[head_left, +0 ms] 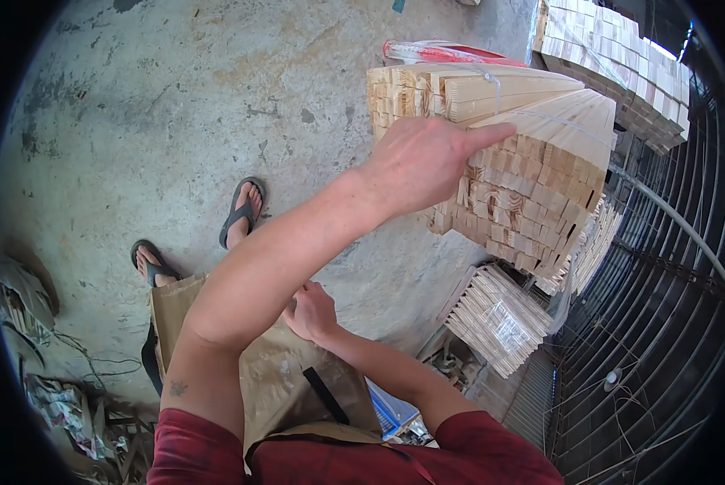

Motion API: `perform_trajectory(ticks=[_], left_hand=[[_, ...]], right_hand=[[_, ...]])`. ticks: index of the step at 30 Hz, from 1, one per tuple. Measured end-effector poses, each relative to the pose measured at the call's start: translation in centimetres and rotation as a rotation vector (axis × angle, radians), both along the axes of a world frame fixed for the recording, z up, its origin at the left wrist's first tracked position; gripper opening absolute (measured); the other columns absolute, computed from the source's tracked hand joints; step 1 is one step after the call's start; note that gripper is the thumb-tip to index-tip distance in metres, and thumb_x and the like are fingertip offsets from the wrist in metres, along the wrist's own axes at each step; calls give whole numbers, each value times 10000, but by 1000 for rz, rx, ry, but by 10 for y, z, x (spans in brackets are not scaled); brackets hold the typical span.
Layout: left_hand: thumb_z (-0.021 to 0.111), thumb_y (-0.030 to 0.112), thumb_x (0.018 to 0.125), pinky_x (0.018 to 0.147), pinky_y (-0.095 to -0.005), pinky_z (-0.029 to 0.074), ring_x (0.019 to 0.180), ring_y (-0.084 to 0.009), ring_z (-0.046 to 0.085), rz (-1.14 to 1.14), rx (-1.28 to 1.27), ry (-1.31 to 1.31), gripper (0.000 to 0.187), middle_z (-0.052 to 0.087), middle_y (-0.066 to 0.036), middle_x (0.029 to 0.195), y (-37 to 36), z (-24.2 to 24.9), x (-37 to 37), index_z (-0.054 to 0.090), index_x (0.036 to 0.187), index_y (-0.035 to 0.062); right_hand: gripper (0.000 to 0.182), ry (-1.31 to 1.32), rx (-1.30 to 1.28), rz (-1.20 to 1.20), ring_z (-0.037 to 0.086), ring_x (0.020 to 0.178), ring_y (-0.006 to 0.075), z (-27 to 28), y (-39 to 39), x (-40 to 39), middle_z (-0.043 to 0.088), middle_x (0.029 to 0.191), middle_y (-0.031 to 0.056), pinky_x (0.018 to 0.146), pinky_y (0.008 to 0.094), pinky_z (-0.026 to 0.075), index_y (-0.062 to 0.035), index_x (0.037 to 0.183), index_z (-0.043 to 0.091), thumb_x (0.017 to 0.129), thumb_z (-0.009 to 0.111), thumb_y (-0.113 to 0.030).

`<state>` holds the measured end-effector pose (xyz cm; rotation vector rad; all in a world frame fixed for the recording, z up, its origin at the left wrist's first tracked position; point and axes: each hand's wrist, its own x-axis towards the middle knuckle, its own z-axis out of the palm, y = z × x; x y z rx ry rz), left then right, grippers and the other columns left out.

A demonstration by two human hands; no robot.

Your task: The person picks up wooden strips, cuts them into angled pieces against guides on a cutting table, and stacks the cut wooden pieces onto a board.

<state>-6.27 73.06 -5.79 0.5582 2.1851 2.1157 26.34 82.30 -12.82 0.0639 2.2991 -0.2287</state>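
My left hand (421, 164) reaches across to bundled wooden strips (532, 182), its index finger stretched out and the other fingers curled under. The fingertip overlaps the top of the strips in this view, and nothing shows in that hand. Pale, squared cut ends face me, and a clear band (496, 90) runs over the bundle. My right hand (312, 313) is closed low in front of my tan apron (273, 380), partly behind my left forearm. I cannot tell what its curled fingers hold.
More wood stacks stand at the upper right (613, 65) and below the bundle (498, 319). Red and white wrapping (451, 53) lies behind the bundle. Metal bars (661, 323) line the right side. Scraps (79, 420) and cords lie on the concrete floor (160, 105) at lower left.
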Motion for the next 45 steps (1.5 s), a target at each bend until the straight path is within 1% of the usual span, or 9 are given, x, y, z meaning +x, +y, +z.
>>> perform_trajectory(ticks=[7, 15, 20, 23, 28, 32, 35, 39, 45], left_hand=[[605, -10, 831, 679, -474, 565, 773, -337, 718, 11, -83, 29, 695, 706, -145, 812, -2, 3, -3, 565, 1478, 242], [601, -23, 820, 681, -477, 566, 787, -338, 718, 23, 11, 32, 713, 702, -146, 811, -1, 14, -2, 563, 1480, 243], [606, -32, 811, 682, -476, 567, 789, -342, 717, 7, -19, 26, 725, 700, -149, 806, -4, 17, -4, 565, 1478, 249], [591, 14, 884, 685, -482, 561, 775, -354, 700, -28, -1, -11, 667, 705, -144, 862, -6, 23, -5, 530, 1496, 272], [591, 15, 885, 676, -478, 557, 765, -349, 698, -24, 24, 27, 672, 706, -137, 858, -1, 24, -6, 525, 1500, 279], [587, 15, 886, 671, -477, 556, 766, -345, 699, -33, -19, 27, 680, 705, -129, 856, -3, 25, -6, 518, 1505, 288], [588, 9, 881, 667, -475, 557, 767, -341, 701, 9, 20, 37, 686, 699, -121, 848, -1, 28, -6, 518, 1503, 291], [594, 5, 879, 663, -472, 560, 765, -341, 702, 11, 61, 61, 686, 699, -118, 851, -2, 33, -5, 520, 1500, 288], [609, 4, 878, 662, -464, 565, 762, -346, 703, 0, 51, 53, 684, 704, -125, 864, -4, 36, -5, 522, 1498, 281]], right_hand=[[359, 0, 18, 9, 655, 1036, 358, 0, -3, 0, 684, 1050, 193, 832, 485, 579, -9, 1075, 672, 890, 665, -317], [356, 4, 11, -8, 653, 1045, 360, 0, -5, 0, 685, 1057, 195, 848, 485, 577, -10, 1068, 675, 899, 654, -323], [356, -7, 15, -2, 649, 1050, 360, 0, -4, 2, 684, 1064, 196, 859, 484, 575, -10, 1065, 677, 902, 650, -326], [359, 18, 2, -2, 647, 1051, 360, -4, -2, 3, 683, 1067, 196, 861, 483, 575, -10, 1069, 678, 903, 650, -328], [369, 1, 2, -8, 645, 1054, 360, -4, -2, 3, 683, 1074, 196, 864, 480, 575, -9, 1081, 680, 905, 650, -332], [375, -28, 12, -24, 642, 1064, 359, -2, -4, -1, 681, 1084, 197, 866, 478, 574, -6, 1088, 680, 908, 650, -334], [377, -26, 10, -27, 641, 1069, 358, -2, -4, -1, 679, 1089, 199, 868, 477, 574, -6, 1090, 679, 909, 650, -335], [377, -37, 32, 2, 639, 1074, 358, -5, -2, 3, 677, 1090, 203, 870, 478, 573, -7, 1090, 678, 911, 650, -338], [382, -33, 17, -7, 635, 1082, 357, -5, -2, 5, 673, 1096, 203, 879, 479, 569, -5, 1094, 676, 919, 643, -343]])
